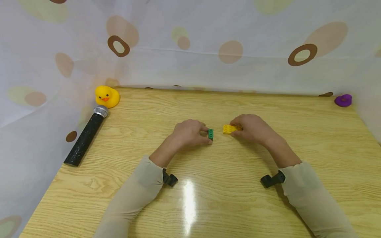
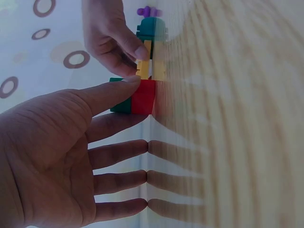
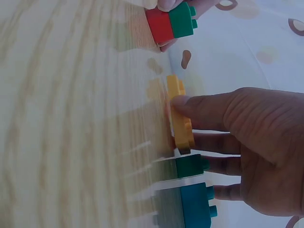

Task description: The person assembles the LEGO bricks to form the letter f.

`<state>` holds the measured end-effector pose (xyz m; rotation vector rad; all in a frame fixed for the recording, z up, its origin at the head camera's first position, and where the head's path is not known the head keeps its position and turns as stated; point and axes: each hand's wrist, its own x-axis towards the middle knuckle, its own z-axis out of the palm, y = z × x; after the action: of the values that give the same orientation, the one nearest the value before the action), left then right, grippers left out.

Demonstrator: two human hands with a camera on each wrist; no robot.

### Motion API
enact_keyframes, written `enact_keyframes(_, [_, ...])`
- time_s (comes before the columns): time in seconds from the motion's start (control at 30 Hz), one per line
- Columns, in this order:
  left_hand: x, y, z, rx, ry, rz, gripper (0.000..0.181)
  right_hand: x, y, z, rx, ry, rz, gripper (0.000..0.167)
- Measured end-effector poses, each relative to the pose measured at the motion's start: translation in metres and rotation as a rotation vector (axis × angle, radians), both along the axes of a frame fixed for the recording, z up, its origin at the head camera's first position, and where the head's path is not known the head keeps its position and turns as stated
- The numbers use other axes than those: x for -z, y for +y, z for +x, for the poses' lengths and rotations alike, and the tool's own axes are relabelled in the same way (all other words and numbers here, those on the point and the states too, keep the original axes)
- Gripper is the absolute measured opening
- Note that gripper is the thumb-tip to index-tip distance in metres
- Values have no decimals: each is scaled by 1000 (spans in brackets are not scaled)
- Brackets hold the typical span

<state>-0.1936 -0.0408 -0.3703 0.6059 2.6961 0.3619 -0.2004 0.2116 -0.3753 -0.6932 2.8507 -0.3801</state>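
Two pale sleeves (image 1: 134, 193) reached over the wooden table (image 1: 166, 102) from the near side, with a small black clip (image 1: 171, 179) at each wrist. The person's left hand (image 1: 190, 133) pinched a green brick (image 1: 210, 133) between the thumb and pointing finger. It stood on top of a red brick (image 2: 143, 97), which was down at the wood. The other three fingers of that hand were stretched out and spread, with their tips at the table.

Just to the right, with a small gap between, the right hand (image 1: 251, 129) pinched a flat yellow brick (image 1: 227, 129), its thumb on the near side. The brick's bumps pointed up, and its left end poked out past the fingers. I couldn't tell if it touched the table. To the right of it, beside the other fingers, were a dark green brick (image 3: 189, 166) and a bigger blue-green brick (image 3: 195, 207). I couldn't tell if the fingers touched those two.

On the left lay a black microphone (image 1: 87, 137), its silver head just beside a yellow duck (image 1: 111, 99). A little purple toy (image 1: 342, 101) sat at the far right. Behind hung a white cloth (image 1: 205, 19) with brown and tan spots.
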Motion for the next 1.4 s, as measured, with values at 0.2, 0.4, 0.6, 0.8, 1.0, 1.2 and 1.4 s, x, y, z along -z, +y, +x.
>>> enact_keyframes(0.2, [0,-1,0,6,2,22,56,-7,-3,4,17,13,-61,42])
enact_keyframes(0.4, [-1,-2,1,5,12,33,54,-18,-12,13,-38,77,-149,40])
enact_keyframes(0.6, [-1,-2,2,-1,23,59,49,-24,-19,19,-71,65,-190,38])
enact_keyframes(0.8, [0,-2,2,-7,30,54,49,-23,-24,22,-89,50,-168,37])
enact_keyframes(1.0, [1,-1,1,5,41,38,51,-21,-26,24,-90,38,-172,37])
enact_keyframes(1.2, [1,-1,1,9,49,35,48,-17,-27,24,-112,21,-185,40])
enact_keyframes(1.4, [1,-1,1,11,56,49,47,-12,-29,24,-133,51,-182,40])
